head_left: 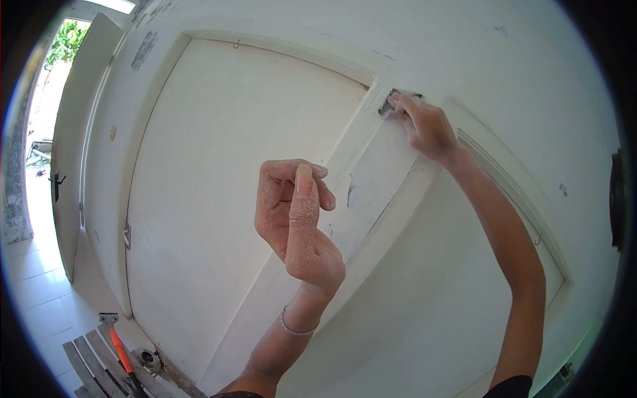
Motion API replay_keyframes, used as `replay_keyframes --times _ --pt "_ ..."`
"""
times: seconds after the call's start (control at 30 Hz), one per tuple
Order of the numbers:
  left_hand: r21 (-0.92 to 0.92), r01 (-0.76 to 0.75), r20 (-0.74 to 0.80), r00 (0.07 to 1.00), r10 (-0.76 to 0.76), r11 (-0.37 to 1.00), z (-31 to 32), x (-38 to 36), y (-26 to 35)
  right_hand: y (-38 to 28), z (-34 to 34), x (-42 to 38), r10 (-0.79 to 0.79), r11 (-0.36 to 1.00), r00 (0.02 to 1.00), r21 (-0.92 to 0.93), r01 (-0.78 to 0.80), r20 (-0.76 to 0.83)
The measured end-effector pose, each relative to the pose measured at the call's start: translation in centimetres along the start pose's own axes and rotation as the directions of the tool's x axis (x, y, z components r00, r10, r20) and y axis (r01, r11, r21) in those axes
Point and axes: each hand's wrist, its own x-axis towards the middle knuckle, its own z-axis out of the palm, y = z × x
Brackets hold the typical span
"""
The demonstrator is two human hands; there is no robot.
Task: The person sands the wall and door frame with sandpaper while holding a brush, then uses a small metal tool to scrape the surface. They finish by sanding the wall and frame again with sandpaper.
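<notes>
My right hand (424,127) is raised to the wall strip between two doors. Its fingers press a dark, thin sheet, which looks like sandpaper (391,104), flat against the white surface. In the middle of the view, my left hand (298,219) hangs in front of the wall, dusted with white powder. Its fingers are curled in and the thumb lies against them; nothing shows in the grip. A thin bracelet (292,328) circles the left wrist. Below the sandpaper, the white wall strip (381,169) has a chipped patch and a dark crack.
A closed white door (219,152) stands left of the strip, another door (424,278) to its right. At lower left, an orange-handled scraper (121,348) rests on a grey slatted stool (86,365). Far left, an open door (83,139) leads outside.
</notes>
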Motion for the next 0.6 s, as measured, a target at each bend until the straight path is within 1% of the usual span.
replay_keyframes --times 0.03,0.1,0.13,0.17,0.23,0.27,0.3,0.33,0.37,0.43,0.47,0.5,0.53,0.57,0.6 --pt "0.02 0.001 0.008 1.0 -0.001 1.0 -0.1 0.2 0.1 0.1 -0.6 0.5 0.003 1.0 1.0 0.003 -0.003 -0.001" --pt "-0.002 0.017 0.001 1.0 -0.017 1.0 -0.7 0.5 -0.5 1.6 -2.2 2.7 0.202 0.976 0.972 -0.107 -0.19 0.119" --pt "-0.033 0.034 -0.009 0.999 -0.034 0.999 -0.7 0.5 -0.8 2.9 -2.5 4.0 0.318 0.938 0.938 -0.192 -0.29 0.138" --pt "-0.032 0.041 -0.001 0.999 -0.041 0.999 -0.6 0.3 -0.7 2.9 -1.9 3.5 0.328 0.934 0.935 -0.193 -0.3 0.137" --pt "0.063 0.092 0.007 0.996 -0.093 0.994 0.0 0.2 -0.5 2.2 0.3 3.6 0.244 0.939 0.968 -0.236 -0.251 -0.059" --pt "0.061 0.095 0.006 0.995 -0.095 0.994 0.0 0.1 -0.5 1.0 1.1 2.0 0.231 0.968 0.973 -0.106 -0.229 0.006" --pt "0.066 0.1 0.02 0.995 -0.101 0.993 0.1 0.0 -0.5 -1.0 1.5 0.5 0.199 0.98 0.979 -0.033 -0.198 0.042" --pt "0.07 0.101 0.036 0.994 -0.103 0.992 0.1 0.1 -0.6 -2.5 2.0 -0.7 -0.001 1.0 1.0 0.004 0.001 -0.019" --pt "0.064 0.094 0.029 0.995 -0.096 0.993 -0.1 0.3 -0.7 -2.1 1.7 -0.3 -0.012 1.0 1.0 0.001 0.012 -0.019" --pt "0.056 0.143 0.006 0.99 -0.144 0.988 -0.6 0.2 -1.0 -1.8 0.2 -0.3 0.04 0.993 0.988 0.108 -0.056 0.15" --pt "0.053 0.143 0.018 0.989 -0.144 0.988 -0.4 0.2 -1.2 1.2 0.7 0.3 0.102 0.994 0.99 -0.04 -0.099 0.095" --pt "0.04 0.147 0.02 0.989 -0.148 0.988 -0.4 0.1 -1.4 2.2 -1.5 1.8 0.289 0.957 0.953 -0.042 -0.286 0.093" --pt "0.03 0.155 0.017 0.988 -0.155 0.987 -0.5 0.1 -1.4 5.5 -1.3 2.5 0.271 0.961 0.959 -0.028 -0.274 -0.086" --pt "0.028 0.149 0.014 0.989 -0.15 0.988 -0.5 0.1 -1.3 5.4 -1.3 2.9 0.265 0.963 0.96 -0.028 -0.268 -0.088" --pt "0.045 0.145 0.025 0.989 -0.147 0.988 -0.4 0.1 -1.1 4.9 -1.3 3.2 0.313 0.946 0.949 -0.081 -0.314 -0.031"
